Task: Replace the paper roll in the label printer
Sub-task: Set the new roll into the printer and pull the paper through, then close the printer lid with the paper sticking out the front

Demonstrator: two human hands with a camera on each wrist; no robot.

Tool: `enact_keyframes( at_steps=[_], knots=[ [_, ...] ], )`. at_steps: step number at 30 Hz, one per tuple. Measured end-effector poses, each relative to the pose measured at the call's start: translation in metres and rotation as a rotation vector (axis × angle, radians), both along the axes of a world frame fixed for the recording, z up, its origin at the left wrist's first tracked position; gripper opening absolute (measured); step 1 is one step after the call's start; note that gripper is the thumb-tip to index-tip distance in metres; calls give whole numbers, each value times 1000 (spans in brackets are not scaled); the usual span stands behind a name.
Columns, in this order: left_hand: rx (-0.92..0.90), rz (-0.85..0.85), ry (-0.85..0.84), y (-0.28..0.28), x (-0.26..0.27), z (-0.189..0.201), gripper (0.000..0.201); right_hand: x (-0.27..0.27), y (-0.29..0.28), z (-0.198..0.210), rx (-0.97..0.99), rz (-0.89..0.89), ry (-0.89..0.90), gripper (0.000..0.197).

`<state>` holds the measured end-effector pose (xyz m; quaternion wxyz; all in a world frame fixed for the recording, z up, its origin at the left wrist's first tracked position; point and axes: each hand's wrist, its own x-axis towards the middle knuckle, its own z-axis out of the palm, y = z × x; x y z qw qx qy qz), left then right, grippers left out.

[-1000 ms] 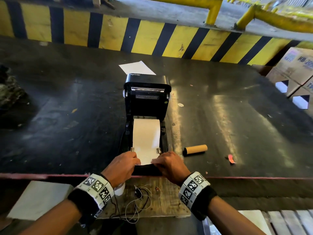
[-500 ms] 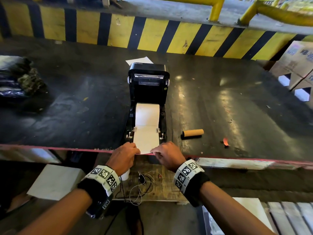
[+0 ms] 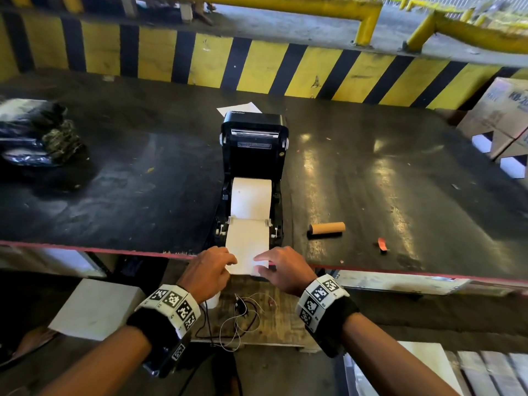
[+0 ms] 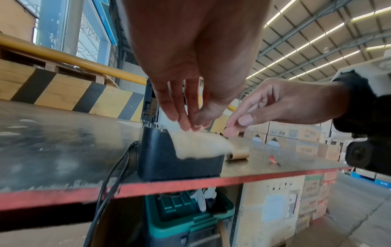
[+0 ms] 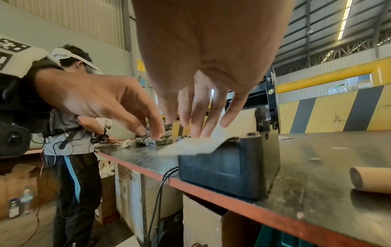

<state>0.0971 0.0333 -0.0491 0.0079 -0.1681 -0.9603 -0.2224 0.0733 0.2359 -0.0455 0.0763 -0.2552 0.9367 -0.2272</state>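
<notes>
The black label printer (image 3: 253, 155) stands open on the dark table, lid upright. A white paper roll (image 3: 251, 197) sits in its bay. The paper strip (image 3: 247, 241) runs between the guides and out over the front, past the table edge. My left hand (image 3: 228, 262) is at the strip's left edge, fingertips and thumb (image 4: 188, 123) together just above it, no paper visibly between them. My right hand (image 3: 261, 264) lays straight fingers (image 5: 201, 133) on the strip's right side. The empty cardboard core (image 3: 326, 228) lies right of the printer.
A red scrap (image 3: 382, 244) lies beyond the core. A white sheet (image 3: 238, 108) is behind the printer, a dark bundle (image 3: 37, 135) at far left, cardboard boxes (image 3: 503, 115) at right. Cables (image 3: 240, 318) hang below the red table edge (image 3: 400, 274). Another person (image 5: 71, 133) works at the left.
Both hands drew the paper's free end toward me, from the printer's front to beyond the table edge. Their fingers have loosened, and the strip now blurs beneath them.
</notes>
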Motion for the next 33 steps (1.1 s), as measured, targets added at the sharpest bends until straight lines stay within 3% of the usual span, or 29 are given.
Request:
enact_keyframes(
  at_steps=[5,10,16,19,25,29,33],
  knots=[
    [61,43,113,-3,-42,31,28,-44,9,21,-39,-85,111,34],
    [35,82,253,-10,-116,75,37,-116,14,60,-84,-188,346,38],
    [55,129,373,-21,-202,120,43,-203,18,114,-131,-331,507,41],
    [59,128,405,-25,-234,131,43,-232,15,127,-93,-368,496,46],
    [-8,89,220,-34,-279,126,48,-269,6,123,59,-387,334,52],
    [122,74,115,-40,-288,118,48,-271,4,109,-68,-410,319,44],
    [254,63,291,-41,-281,120,33,-260,7,108,-243,-428,410,31]
  ],
)
